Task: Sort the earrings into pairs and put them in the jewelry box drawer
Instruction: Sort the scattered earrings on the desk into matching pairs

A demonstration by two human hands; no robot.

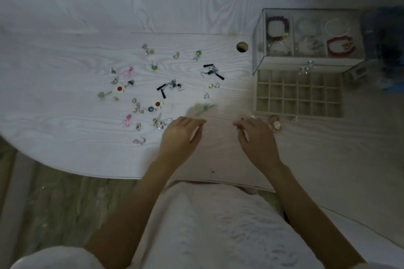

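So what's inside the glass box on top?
Inside the glass box, three sections show: a dark bead bracelet, a pale bead ring and a red bracelet. The middle pieces are too blurry to name.

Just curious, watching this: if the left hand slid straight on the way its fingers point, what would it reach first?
Probably the blurred green earring, lying just beyond the left hand on the table. The picture is smeared there, so the exact line is uncertain.
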